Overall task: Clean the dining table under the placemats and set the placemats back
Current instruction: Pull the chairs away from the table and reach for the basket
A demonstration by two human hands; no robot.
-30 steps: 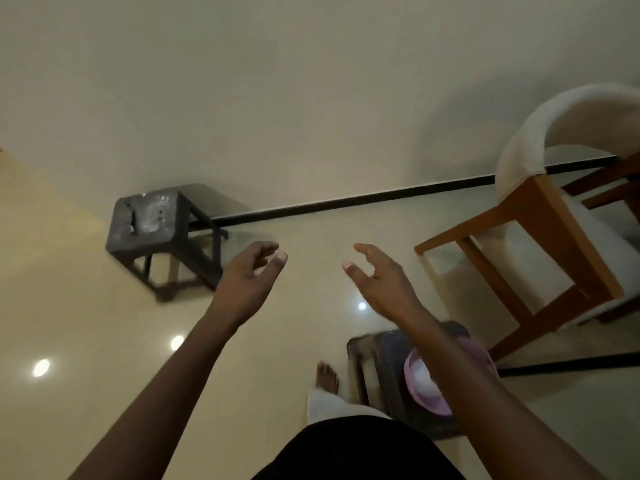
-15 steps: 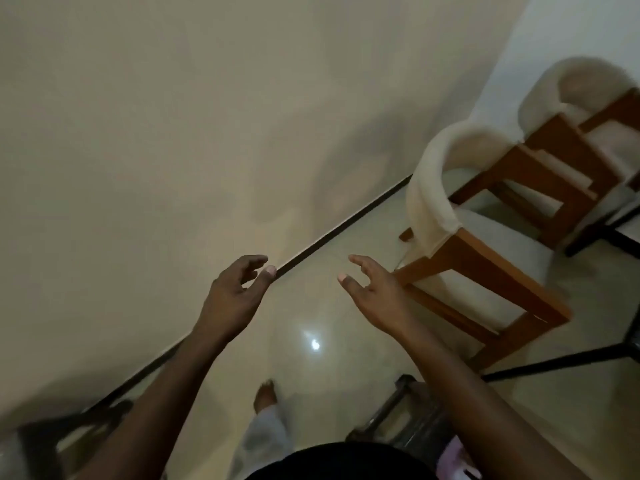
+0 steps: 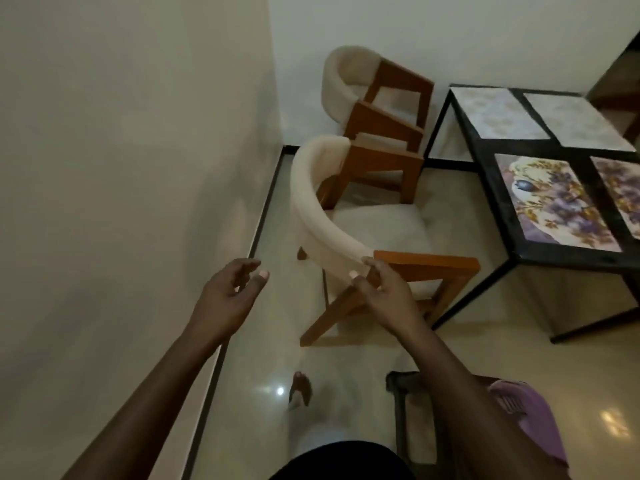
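The black dining table (image 3: 491, 164) stands at the right. Several placemats lie on it: two pale ones at the far end (image 3: 498, 114) (image 3: 575, 119) and two with a purple floral print nearer me (image 3: 554, 202) (image 3: 620, 188). My left hand (image 3: 228, 296) is held out over the floor near the wall, fingers apart, holding nothing. My right hand (image 3: 384, 299) is also held out with fingers spread and empty, in front of the near chair's back rail; contact with it is not clear.
Two wooden chairs with cream curved backs stand left of the table, one near (image 3: 332, 216) and one far (image 3: 349, 71). A dark stool (image 3: 401, 403) with a purple plastic item (image 3: 526, 424) is at my lower right. A wall runs along the left.
My view has swung right, away from the wall and the small dark stool, bringing the chairs and the dining table with its placemats into view. Both hands stay raised and empty.
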